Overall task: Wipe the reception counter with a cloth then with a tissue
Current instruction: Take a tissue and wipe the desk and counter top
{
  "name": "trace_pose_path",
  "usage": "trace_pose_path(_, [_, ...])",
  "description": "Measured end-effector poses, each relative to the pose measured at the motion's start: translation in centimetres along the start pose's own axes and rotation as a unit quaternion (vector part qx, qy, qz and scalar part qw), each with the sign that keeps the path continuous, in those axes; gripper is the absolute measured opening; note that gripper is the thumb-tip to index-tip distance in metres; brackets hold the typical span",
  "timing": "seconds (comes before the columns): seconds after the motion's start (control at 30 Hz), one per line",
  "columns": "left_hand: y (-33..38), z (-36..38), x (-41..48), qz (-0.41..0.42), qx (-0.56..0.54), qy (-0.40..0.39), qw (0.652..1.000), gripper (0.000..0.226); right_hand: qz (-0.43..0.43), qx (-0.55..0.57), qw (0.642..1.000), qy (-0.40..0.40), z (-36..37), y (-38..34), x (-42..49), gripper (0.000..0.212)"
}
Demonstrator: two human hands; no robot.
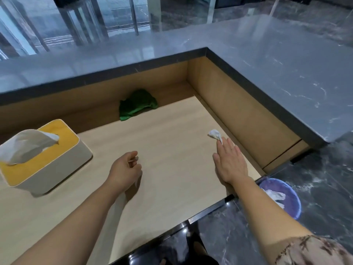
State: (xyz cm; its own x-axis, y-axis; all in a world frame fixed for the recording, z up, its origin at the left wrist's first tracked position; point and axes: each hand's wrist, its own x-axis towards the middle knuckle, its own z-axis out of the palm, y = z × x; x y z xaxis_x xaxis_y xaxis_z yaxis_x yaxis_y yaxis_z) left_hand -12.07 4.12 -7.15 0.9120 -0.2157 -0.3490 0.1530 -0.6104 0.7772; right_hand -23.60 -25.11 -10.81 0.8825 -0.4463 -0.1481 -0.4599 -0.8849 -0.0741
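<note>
A crumpled white tissue [215, 135] lies on the light wooden counter [168, 142] near its right edge. My right hand [230, 162] lies flat on the counter with straight fingers, its fingertips touching the tissue's near end. My left hand [127, 170] hovers or rests at the counter's middle, fingers loosely curled, holding nothing. A green cloth [137, 104] sits bunched against the back wall of the counter recess.
A tissue box [47, 161] with a yellow lid and a tissue sticking out stands at the left. A raised grey marble ledge [267, 60] borders the counter at the back and right. A purple bin [282, 197] holding used tissues stands on the dark floor at the right.
</note>
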Motion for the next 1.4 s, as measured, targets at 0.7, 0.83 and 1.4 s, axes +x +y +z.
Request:
trace_pose_path(0.7, [4.8,-14.5,-3.5,0.062,-0.086,0.122,0.987,0.038,-0.104,0.464,0.879,0.037,-17.0,-21.5,1.5,0.050])
trace_pose_path(0.83, [6.5,-15.5,-3.6,0.063,-0.116,0.133,0.982,0.034,-0.090,0.552,0.828,0.044,-19.8,-23.1,2.0,0.037])
trace_pose_path(1.4, [15.0,-14.8,-0.5,0.072,-0.199,0.126,0.969,0.039,-0.158,0.621,0.767,-0.039,-24.8,-25.5,6.4,0.041])
